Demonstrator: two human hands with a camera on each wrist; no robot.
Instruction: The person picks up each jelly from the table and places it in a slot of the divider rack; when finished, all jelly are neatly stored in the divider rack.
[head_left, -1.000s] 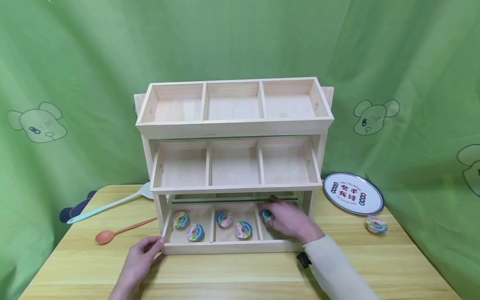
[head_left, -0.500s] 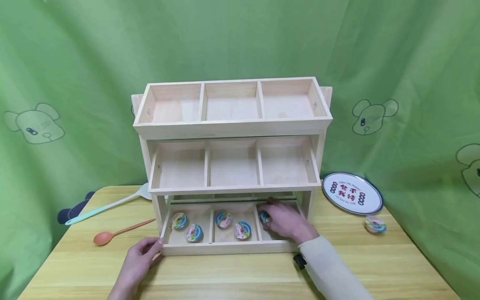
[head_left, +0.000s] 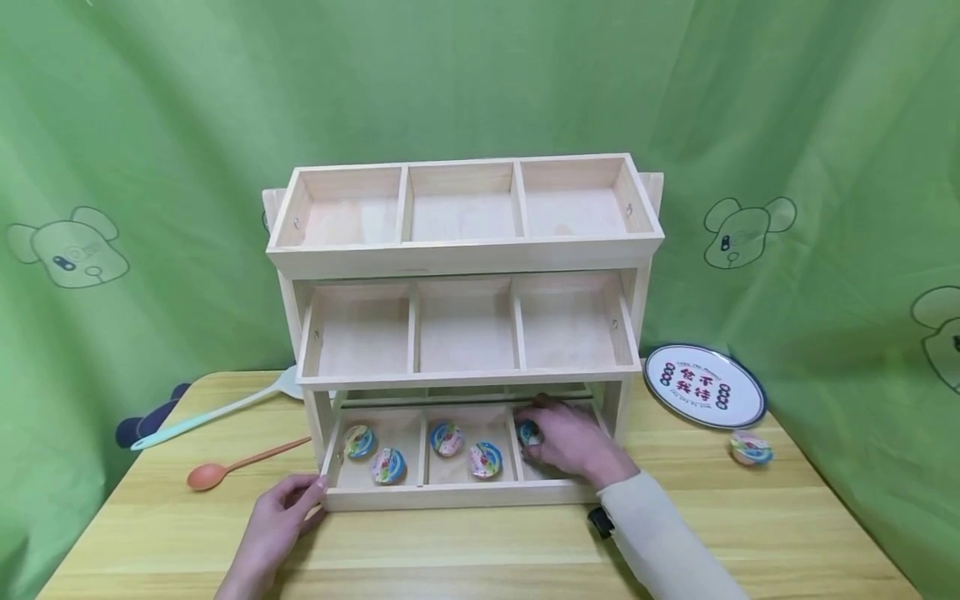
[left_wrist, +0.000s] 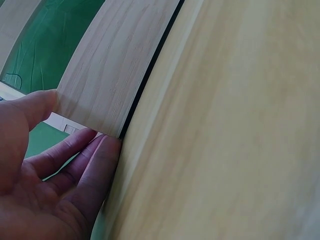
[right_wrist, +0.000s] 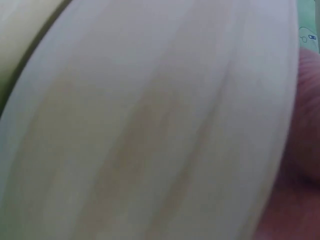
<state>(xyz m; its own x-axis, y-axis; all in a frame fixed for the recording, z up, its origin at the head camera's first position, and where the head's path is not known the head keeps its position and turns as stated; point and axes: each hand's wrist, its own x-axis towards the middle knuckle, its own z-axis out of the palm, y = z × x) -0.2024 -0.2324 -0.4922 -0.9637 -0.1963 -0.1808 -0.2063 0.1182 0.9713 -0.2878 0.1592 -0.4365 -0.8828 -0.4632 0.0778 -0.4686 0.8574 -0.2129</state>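
A three-tier wooden rack (head_left: 465, 260) stands on the table, each tier split into three compartments. My left hand (head_left: 273, 521) grips the front left corner of the bottom tray (head_left: 457, 498); in the left wrist view the thumb is at the upper edge and the fingers (left_wrist: 100, 170) at the lower one. Inside that tray's right compartment, my right hand (head_left: 576, 442) holds a small jelly cup (head_left: 528, 432) with a blue-patterned lid, partly hidden by the fingers. Two jelly cups (head_left: 388, 466) lie in the left compartment and two more (head_left: 486, 460) in the middle one. Wood mostly fills the right wrist view.
On the right are an oval plate (head_left: 705, 387) with printed characters and another jelly cup (head_left: 751, 448). An orange spoon (head_left: 207, 476) and a mint-handled utensil (head_left: 206, 417) with a pale head lie on the left, beside a dark blue object (head_left: 150, 419). A green curtain (head_left: 465, 75) hangs behind.
The whole head view has shifted slightly. The right hand has moved barely at all over the right compartment, still with the jelly cup; the left hand keeps its place on the tray corner.
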